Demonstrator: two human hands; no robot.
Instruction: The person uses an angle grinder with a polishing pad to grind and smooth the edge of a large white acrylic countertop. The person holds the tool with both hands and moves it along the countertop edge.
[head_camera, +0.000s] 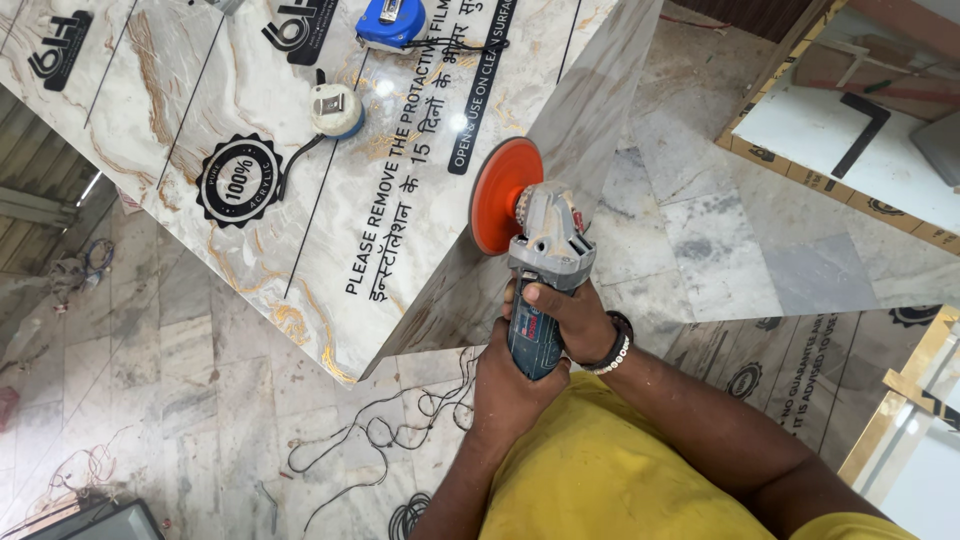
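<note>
Both my hands grip a blue and grey angle grinder (548, 262) with an orange disc (503, 194). My left hand (512, 385) wraps the rear of its body from below. My right hand (566, 318), with a beaded bracelet at the wrist, holds it just behind the grey head. The disc stands on edge against the side edge of a marble-patterned sheet (250, 200) covered with printed protective film.
On the sheet lie a blue tape measure (391, 22) and a round white-and-blue tool (336, 108) with a cord. Black cables (400, 425) trail over the marble floor below. More boards (850, 130) rest at the upper right, another sheet (800, 370) at the right.
</note>
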